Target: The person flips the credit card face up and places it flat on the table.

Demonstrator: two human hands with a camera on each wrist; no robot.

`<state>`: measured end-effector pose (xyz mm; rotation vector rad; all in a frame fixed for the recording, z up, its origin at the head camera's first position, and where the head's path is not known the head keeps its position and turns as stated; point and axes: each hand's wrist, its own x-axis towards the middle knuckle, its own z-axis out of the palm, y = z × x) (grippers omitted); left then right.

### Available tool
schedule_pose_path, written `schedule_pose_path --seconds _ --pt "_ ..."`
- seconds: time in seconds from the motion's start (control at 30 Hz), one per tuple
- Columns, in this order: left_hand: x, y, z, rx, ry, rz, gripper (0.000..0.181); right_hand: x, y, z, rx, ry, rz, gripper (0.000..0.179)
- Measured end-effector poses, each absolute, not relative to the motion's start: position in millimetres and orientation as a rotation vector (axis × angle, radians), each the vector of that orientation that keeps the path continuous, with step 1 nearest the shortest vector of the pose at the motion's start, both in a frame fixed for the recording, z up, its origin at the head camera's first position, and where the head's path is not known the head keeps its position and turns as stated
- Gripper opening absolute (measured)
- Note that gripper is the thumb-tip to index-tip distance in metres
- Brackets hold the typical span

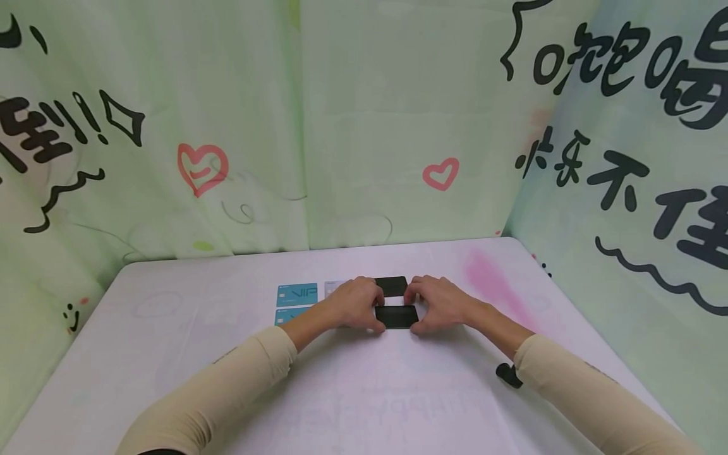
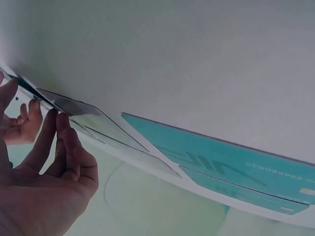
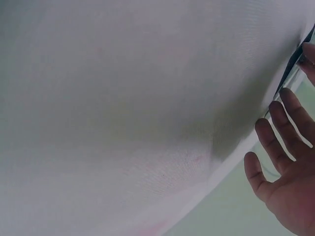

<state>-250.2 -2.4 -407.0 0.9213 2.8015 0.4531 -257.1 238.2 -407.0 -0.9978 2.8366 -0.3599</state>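
Observation:
My left hand (image 1: 358, 304) and right hand (image 1: 438, 304) hold a black card (image 1: 397, 317) at its two short ends, thumbs at the near corners and fingers at the far ones. It lies at or just above the white table; I cannot tell which. Just beyond it is a second black card (image 1: 391, 286), close to the fingers of both hands. In the left wrist view, two pale cards (image 2: 106, 120) lie beside the left hand, followed by teal cards (image 2: 216, 152). From the head view, the left hand mostly covers the pale ones.
Two teal cards marked VIP (image 1: 297, 294) lie in a column left of the left hand, the nearer partly behind the forearm. A small black object (image 1: 508, 375) sits by the right sleeve. Printed curtains (image 1: 364, 126) hang behind the table (image 1: 364, 404) and along its sides.

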Motion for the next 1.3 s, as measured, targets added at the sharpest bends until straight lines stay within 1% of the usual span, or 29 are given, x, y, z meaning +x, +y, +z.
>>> schedule_pose_path --seconds 0.2,0.57,0.87,1.1,1.3 --pt "-252.5 -2.5 -406.6 0.896 2.774 0.478 0.041 -257.6 239.1 -407.5 -1.021 2.816 -0.396 0.042" --pt "-253.2 -2.4 -407.8 0.904 2.773 0.474 0.041 -258.0 238.7 -408.2 -1.012 2.790 -0.450 0.033" --pt "-254.8 -2.3 -409.8 0.906 2.763 0.462 0.041 -259.6 238.7 -409.0 -1.010 2.756 -0.471 0.046" --pt "-253.8 -2.3 -409.7 0.890 2.763 0.459 0.044 -260.2 238.5 -408.9 -1.019 2.767 -0.447 0.040" --pt "-252.6 -2.5 -410.0 0.917 2.783 0.448 0.044 -257.7 238.6 -407.4 -1.033 2.766 -0.488 0.040"
